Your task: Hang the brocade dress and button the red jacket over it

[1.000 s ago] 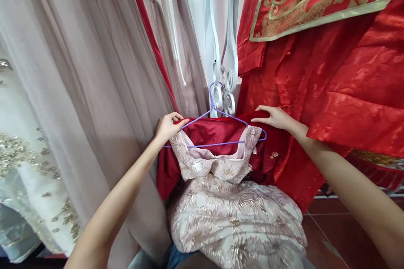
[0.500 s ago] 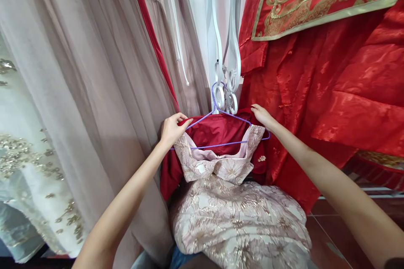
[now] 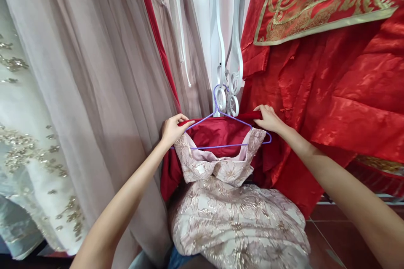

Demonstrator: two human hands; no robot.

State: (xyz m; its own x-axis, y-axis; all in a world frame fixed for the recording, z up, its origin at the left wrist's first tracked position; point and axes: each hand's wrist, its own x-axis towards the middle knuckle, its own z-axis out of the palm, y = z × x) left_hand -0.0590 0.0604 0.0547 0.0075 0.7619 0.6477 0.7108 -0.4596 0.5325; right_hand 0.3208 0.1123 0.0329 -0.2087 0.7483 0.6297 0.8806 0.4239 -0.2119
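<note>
A dark red garment (image 3: pixel 217 128) is stretched behind a purple hanger (image 3: pixel 217 114). My left hand (image 3: pixel 175 129) pinches its upper edge at the left, close to the hanger's left arm. On the other side my right hand (image 3: pixel 268 118) grips the same edge, with the fabric bunched at its fingertips. From the hanger hangs a pink and gold floral dress (image 3: pixel 240 214), its straps over the two arms and its skirt spread below. The hanger's hook sits at the scrolled base of a white metal rack (image 3: pixel 233 80).
Greyish-pink curtains (image 3: pixel 104 71) fall along the left, beside a white gown with gold sequins (image 3: pixel 34 159). Bright red satin garments (image 3: pixel 315 88), one panel embroidered in gold (image 3: pixel 315 0), hang at the right. Reddish floor tiles (image 3: pixel 334 235) show at the lower right.
My right hand has shifted slightly right and turned, with more of the red fabric pulled taut between the hands. My left hand stays on its edge. The view has moved a little.
</note>
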